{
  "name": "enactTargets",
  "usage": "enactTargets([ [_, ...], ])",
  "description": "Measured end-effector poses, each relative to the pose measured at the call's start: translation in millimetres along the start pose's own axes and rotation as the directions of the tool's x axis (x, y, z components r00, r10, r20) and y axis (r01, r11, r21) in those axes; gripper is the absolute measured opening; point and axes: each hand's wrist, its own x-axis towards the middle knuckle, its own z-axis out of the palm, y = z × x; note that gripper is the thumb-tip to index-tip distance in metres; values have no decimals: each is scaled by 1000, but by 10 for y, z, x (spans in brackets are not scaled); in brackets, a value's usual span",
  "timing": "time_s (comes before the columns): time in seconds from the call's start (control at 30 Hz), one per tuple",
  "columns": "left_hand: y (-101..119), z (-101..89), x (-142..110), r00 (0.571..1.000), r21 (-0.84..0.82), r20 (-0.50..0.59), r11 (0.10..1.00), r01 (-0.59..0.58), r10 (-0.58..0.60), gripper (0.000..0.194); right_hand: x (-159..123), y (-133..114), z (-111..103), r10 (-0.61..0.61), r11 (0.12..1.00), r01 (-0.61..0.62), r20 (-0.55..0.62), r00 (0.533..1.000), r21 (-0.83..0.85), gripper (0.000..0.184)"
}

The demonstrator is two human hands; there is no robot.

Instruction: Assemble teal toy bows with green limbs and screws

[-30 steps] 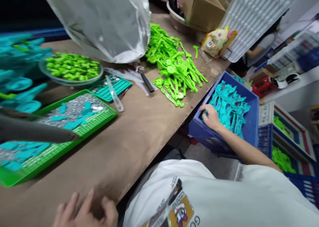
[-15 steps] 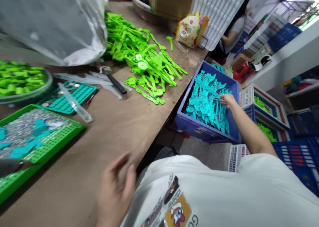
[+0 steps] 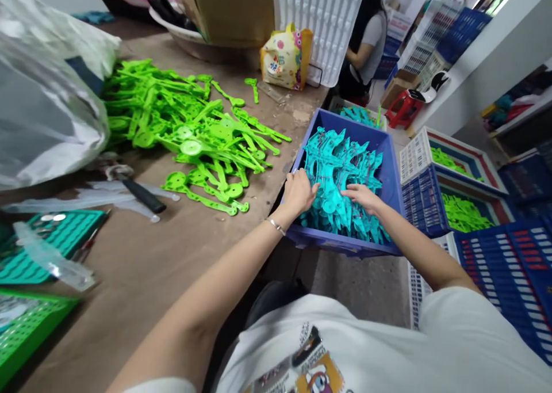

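A deep blue crate [image 3: 345,244] holds a pile of turquoise plastic pieces [image 3: 334,174] with thin dark red wires among them. At the crate's left side, my left hand [image 3: 298,193] rests on the pieces, its fingers bent and the thumb apart from them. A bracelet circles that wrist. My right hand [image 3: 363,198] reaches over the pile from the right, fingers stretched out and touching the pieces. Neither hand has a piece lifted. Some left fingertips are hidden.
Left of the crate, the brown worktable [image 3: 164,255] bears bright green plastic parts [image 3: 185,128], a black-handled tool [image 3: 144,195] and a green tray [image 3: 38,329]. Stacked crates [image 3: 425,191] with green parts stand right. Another person [image 3: 366,42] sits behind.
My left hand has moved from above the table to the blue crate. My right hand has shifted left over the turquoise pieces. The view has turned toward the crate.
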Motion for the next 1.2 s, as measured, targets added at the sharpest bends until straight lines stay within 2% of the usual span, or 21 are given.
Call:
enactTargets([
  [0.07,74,108,7,1000,33,-1,999,1,-1,65,36,-23,36,-15,1000,15,17,1000,-10,55],
  [0.1,106,150,2,999,38,8,998,44,-44,73,52,-31,49,-21,1000,21,23,1000,-12,56],
  [0.13,130,182,2,993,34,28,993,116,-117,81,65,-33,61,-25,1000,26,26,999,-13,57],
  [0.2,146,219,27,953,9,87,957,289,-289,92,80,-25,85,-36,999,37,19,999,-13,59],
  [0.27,126,227,71,913,-21,139,921,390,-383,93,81,-10,112,-58,998,58,-2,998,-16,59],
  [0.43,64,208,128,909,-89,138,909,407,-393,91,89,-19,186,-91,996,91,5,996,13,56],
  [0.57,98,166,131,912,-161,123,899,408,-391,93,93,-51,268,-74,994,71,34,997,87,67],
  [0.67,97,136,141,927,-241,93,895,376,-364,85,49,-76,328,-106,983,100,27,994,155,78],
  [0.73,70,153,151,921,-425,71,824,376,-383,79,10,-109,350,-143,970,136,23,989,200,83],
  [0.83,42,242,150,899,-677,82,639,367,-429,77,-21,-181,351,-177,954,165,27,984,251,83],
  [1.0,89,350,80,886,-792,163,478,379,-433,82,5,-229,356,-121,969,113,24,992,218,65],
  [1.2,48,256,33,890,-829,243,395,397,-386,69,-36,-203,442,-65,986,61,16,998,155,55],
])
